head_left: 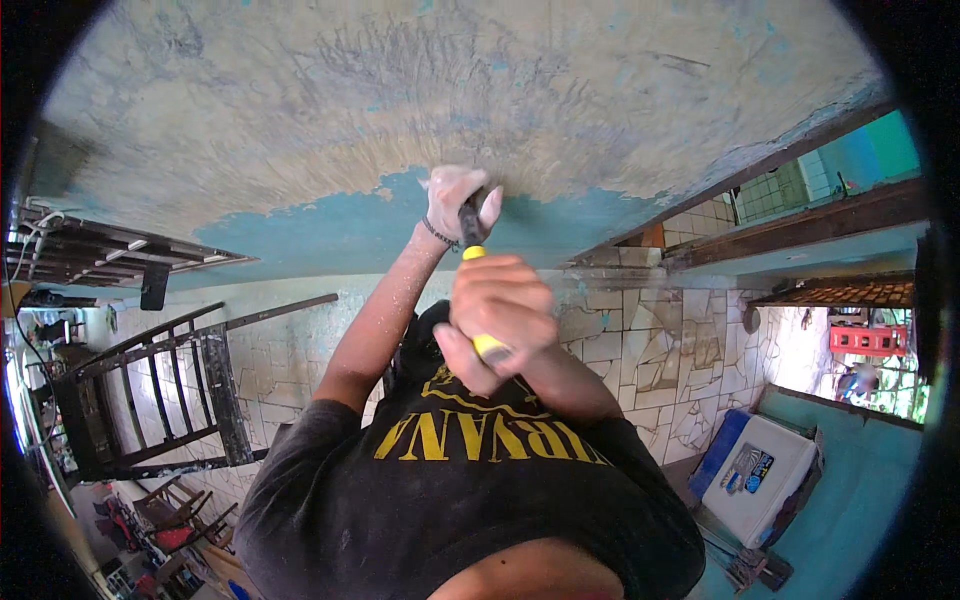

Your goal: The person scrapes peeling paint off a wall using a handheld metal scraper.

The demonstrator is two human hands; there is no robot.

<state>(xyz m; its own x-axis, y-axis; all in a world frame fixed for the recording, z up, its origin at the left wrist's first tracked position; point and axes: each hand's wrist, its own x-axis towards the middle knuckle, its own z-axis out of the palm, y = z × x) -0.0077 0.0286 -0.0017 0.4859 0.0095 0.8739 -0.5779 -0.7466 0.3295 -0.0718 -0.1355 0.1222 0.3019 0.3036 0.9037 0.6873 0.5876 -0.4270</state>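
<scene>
My right hand [503, 308] is wrapped around the yellow handle of a scraper [471, 226], whose dark metal shank points up at the wall. Dusted white, my left hand [458, 194] is closed around the metal part near its far end and hides the working edge. A dark bracelet circles the left wrist. Both hands are in front of my chest, the left one farther out, close to the wall [420, 110]. Blue paint [330, 228] covers the wall's lower strip; above it the surface is bare, beige-grey and streaked, with a ragged border between.
A dark ladder-like wooden frame [170, 385] stands at left, with chairs [175, 515] beyond it. To the right are a dark-framed wall opening [800, 225] and a white box [757, 480]. Broken-tile paving [650, 350] covers the floor; a red crate [868, 341] shows outside.
</scene>
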